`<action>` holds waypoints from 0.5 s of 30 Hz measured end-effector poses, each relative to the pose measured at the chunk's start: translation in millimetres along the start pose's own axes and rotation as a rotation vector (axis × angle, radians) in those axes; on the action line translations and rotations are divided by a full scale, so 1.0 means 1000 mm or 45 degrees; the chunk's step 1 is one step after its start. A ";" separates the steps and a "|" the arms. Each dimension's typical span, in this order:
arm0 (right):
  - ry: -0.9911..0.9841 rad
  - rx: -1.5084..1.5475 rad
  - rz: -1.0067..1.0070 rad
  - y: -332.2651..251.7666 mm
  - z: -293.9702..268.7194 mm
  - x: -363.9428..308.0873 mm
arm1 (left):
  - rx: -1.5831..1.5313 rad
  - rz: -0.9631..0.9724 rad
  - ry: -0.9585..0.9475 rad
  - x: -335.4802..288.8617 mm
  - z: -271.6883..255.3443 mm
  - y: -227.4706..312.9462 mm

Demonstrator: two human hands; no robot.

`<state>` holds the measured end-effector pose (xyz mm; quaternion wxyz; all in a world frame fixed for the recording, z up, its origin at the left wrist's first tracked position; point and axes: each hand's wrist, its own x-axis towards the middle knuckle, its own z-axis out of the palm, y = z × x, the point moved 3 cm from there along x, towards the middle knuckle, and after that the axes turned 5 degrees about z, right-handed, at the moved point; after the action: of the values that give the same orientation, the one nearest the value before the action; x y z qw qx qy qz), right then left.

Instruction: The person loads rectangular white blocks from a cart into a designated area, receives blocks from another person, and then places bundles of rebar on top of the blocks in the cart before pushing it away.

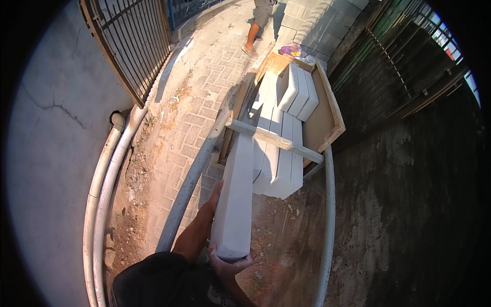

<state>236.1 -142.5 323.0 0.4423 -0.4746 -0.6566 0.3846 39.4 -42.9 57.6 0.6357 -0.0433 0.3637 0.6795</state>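
Observation:
A long white lightweight concrete block lies lengthwise in front of me, its far end reaching the handcart under the crossbar. My left hand is pressed against the block's left side, its fingers partly hidden beneath. Under the near end, my right hand cups the bottom edge, with fingers and thumb wrapped round the corners. In the handcart, several more white blocks lie side by side, and a shorter stack rests on top of them.
The cart's pipe handles run along both sides of me, joined by a crossbar. Wooden boards wall the cart. A barred gate and pipes line the left. Another person's leg shows on the paved path ahead.

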 end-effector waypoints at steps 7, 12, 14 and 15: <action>0.006 -0.027 0.072 0.013 0.047 0.047 | 0.306 0.130 0.057 0.025 0.010 0.022; -0.123 0.034 0.160 0.036 0.067 0.023 | 0.393 -0.016 0.080 0.003 0.017 0.006; 0.044 0.143 -0.293 0.040 0.066 0.006 | 0.412 0.009 0.137 -0.012 0.003 0.010; -0.017 0.138 -0.262 0.049 0.062 0.000 | 0.424 0.016 0.140 -0.011 0.001 0.012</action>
<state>191.6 -135.4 258.6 0.5001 -0.3776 -0.6830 0.3753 31.1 -50.7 69.9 0.6090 0.0277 0.5059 0.6103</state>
